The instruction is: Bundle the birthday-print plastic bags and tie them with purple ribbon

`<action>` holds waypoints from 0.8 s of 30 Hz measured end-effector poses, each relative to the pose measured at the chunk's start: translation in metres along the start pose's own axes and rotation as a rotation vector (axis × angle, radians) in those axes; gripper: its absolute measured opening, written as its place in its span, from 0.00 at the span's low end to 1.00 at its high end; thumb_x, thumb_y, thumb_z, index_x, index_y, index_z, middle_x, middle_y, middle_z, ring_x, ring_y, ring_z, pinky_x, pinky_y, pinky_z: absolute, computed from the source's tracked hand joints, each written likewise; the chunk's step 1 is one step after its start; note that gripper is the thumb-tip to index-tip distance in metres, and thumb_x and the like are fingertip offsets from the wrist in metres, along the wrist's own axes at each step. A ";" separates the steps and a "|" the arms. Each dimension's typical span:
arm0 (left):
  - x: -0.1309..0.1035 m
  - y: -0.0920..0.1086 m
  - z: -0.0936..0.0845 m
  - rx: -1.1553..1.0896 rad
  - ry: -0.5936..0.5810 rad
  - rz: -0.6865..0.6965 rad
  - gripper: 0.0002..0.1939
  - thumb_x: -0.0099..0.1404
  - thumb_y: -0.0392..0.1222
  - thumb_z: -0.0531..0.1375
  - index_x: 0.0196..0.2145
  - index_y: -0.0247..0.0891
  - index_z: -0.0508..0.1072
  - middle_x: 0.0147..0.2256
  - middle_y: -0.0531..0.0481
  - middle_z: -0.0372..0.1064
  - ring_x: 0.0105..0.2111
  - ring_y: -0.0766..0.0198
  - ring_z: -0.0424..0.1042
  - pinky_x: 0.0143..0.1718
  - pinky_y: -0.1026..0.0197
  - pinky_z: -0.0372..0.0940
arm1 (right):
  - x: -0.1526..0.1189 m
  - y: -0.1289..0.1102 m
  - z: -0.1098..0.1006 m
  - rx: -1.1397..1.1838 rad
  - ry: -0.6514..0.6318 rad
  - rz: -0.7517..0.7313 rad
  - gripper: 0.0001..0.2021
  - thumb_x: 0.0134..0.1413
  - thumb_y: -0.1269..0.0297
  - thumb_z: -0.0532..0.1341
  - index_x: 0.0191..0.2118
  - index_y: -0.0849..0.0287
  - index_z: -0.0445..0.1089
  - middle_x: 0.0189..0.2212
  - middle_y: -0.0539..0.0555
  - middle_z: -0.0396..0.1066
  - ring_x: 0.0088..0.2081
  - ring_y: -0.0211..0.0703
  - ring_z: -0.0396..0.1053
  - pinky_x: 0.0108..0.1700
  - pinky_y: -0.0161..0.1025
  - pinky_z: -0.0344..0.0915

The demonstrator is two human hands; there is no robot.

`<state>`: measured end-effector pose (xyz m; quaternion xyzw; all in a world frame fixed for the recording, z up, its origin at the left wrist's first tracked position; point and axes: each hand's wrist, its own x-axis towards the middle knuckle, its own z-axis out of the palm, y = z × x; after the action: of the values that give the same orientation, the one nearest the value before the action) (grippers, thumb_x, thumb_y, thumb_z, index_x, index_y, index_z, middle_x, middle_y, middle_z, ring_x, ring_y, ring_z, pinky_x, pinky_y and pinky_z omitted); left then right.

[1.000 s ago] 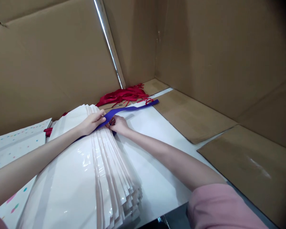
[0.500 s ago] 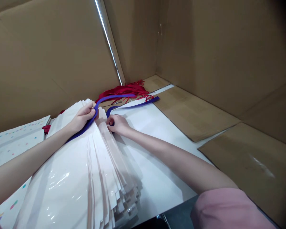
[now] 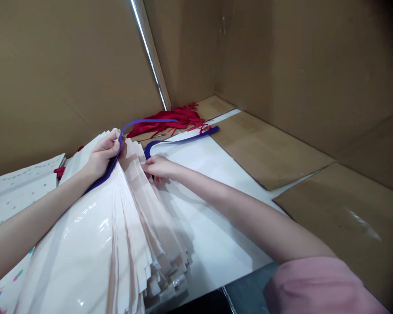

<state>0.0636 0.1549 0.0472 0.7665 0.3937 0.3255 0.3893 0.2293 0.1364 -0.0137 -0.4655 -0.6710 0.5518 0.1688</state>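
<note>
A thick stack of flat, glossy white sheets (image 3: 81,235), perhaps folded paper bags, fans out along its right side. My left hand (image 3: 106,152) grips the stack's top edge, with a purple ribbon (image 3: 100,181) pinched under the thumb. One tail of that ribbon arches away to the right. Close by, my right hand (image 3: 159,168) has its fingers curled against the sheet edges. A second purple length (image 3: 186,140) runs down behind this hand, and a dark bit shows below the fingers. The fingertips are partly hidden.
Red ribbons (image 3: 170,122) lie heaped at the back by the cardboard wall (image 3: 68,65). Dotted white sheets (image 3: 22,187) lie on the left. A white board (image 3: 209,209) and cardboard pieces (image 3: 268,152) cover the surface on the right.
My left hand has shifted left with the purple ribbon and the stack's top sheets, widening the gap between sheets. My right hand has turned slightly, its fingers now closer against the sheet edges.
</note>
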 end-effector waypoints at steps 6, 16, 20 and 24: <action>0.000 0.003 0.004 -0.015 0.016 0.007 0.13 0.61 0.47 0.52 0.35 0.32 0.58 0.18 0.56 0.52 0.18 0.78 0.51 0.23 0.70 0.43 | -0.012 -0.003 -0.001 0.076 -0.101 0.048 0.13 0.54 0.65 0.52 0.35 0.71 0.68 0.22 0.52 0.66 0.15 0.26 0.58 0.20 0.22 0.52; 0.001 -0.002 0.001 -0.007 -0.042 0.053 0.10 0.65 0.41 0.49 0.31 0.32 0.52 0.18 0.60 0.55 0.18 0.82 0.55 0.25 0.75 0.44 | -0.087 0.010 0.022 0.144 -0.108 0.180 0.21 0.59 0.55 0.49 0.31 0.72 0.64 0.19 0.55 0.62 0.15 0.27 0.56 0.19 0.22 0.46; -0.001 0.000 0.002 0.071 -0.065 0.019 0.10 0.66 0.41 0.47 0.31 0.32 0.52 0.18 0.61 0.56 0.17 0.85 0.54 0.27 0.78 0.44 | -0.114 0.014 0.039 0.206 -0.083 0.207 0.26 0.61 0.49 0.43 0.30 0.70 0.61 0.16 0.54 0.59 0.15 0.27 0.54 0.18 0.22 0.45; 0.004 -0.006 0.000 0.076 -0.049 0.051 0.10 0.66 0.40 0.47 0.29 0.34 0.52 0.16 0.60 0.57 0.15 0.82 0.52 0.23 0.74 0.44 | -0.133 0.014 0.058 0.409 -0.033 0.099 0.24 0.63 0.51 0.40 0.35 0.68 0.60 0.17 0.50 0.58 0.15 0.27 0.55 0.19 0.24 0.51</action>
<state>0.0633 0.1602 0.0431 0.7982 0.3765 0.3010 0.3612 0.2603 -0.0057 -0.0079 -0.4448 -0.5241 0.6916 0.2216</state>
